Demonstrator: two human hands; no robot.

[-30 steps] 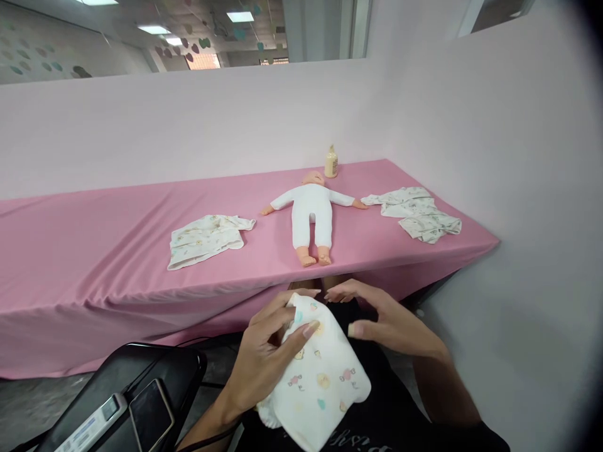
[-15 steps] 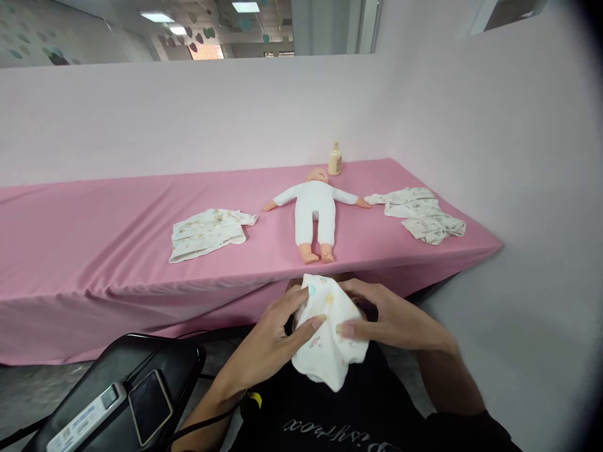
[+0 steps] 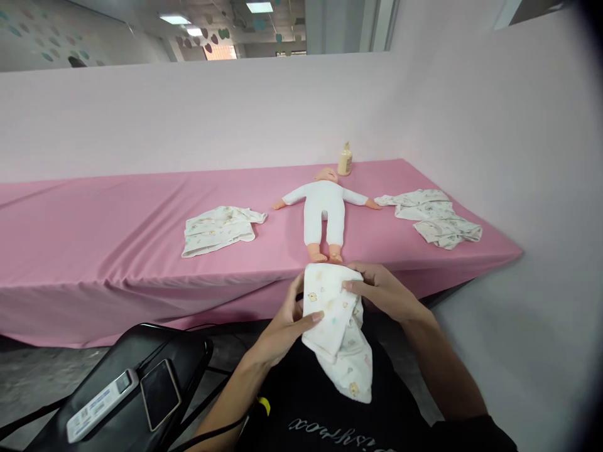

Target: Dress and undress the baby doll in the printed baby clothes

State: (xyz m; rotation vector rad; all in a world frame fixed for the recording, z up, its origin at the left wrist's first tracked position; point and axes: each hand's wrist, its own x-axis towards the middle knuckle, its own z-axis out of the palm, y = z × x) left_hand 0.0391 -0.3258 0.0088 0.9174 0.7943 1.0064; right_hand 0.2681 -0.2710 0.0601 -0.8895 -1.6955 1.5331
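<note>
Between my two hands is a white printed cloth, small and soft, partly folded, with a loose flap hanging toward my lap. My left hand grips its left side, thumb on top and fingers behind. At the upper right edge my right hand pinches the cloth, its other fingers partly hidden behind. Just beyond the cloth, a baby doll in a white body suit lies on its back with arms spread and feet toward me.
A pink-covered table runs along the wall. On it are a small printed shirt, crumpled printed baby clothing and a pump bottle. A black chair at lower left bears a phone and a white device.
The cloth went from bunched up to flatter, with a folded panel on top and a flap hanging lower right. Both hands still hold it. The view has shifted slightly left.
</note>
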